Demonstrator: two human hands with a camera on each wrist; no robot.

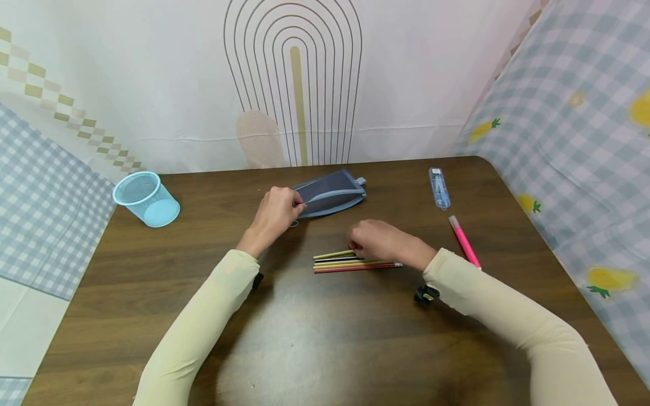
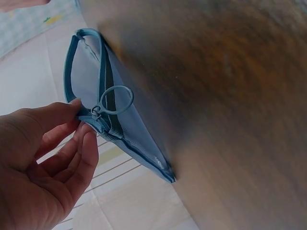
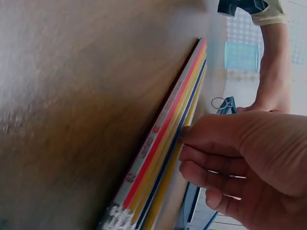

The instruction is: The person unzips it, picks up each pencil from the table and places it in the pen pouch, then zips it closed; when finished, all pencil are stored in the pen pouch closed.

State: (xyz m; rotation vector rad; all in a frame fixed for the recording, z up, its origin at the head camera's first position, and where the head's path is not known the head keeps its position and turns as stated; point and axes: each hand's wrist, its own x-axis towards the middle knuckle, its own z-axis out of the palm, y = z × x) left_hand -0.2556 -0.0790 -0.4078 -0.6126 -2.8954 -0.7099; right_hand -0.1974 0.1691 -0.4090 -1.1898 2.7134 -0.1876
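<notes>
My left hand (image 1: 276,213) pinches the edge of a blue mesh zip pencil case (image 1: 332,192), whose mouth gapes. Its zip ring (image 2: 118,99) hangs beside my left fingers in the left wrist view. My right hand (image 1: 378,239) is over several pencils (image 1: 355,269) lying side by side on the table. Its thumb and fingertips pinch the yellow pencil (image 1: 332,254) on the far side of the row, which sits at a slight angle to the others. Those fingers hide part of it.
A light blue mesh pen cup (image 1: 147,197) leans at the back left. At the back right lie a blue clear-packed item (image 1: 439,189) and a pink marker (image 1: 464,242). Patterned cloth (image 1: 574,141) borders the wooden table (image 1: 304,349).
</notes>
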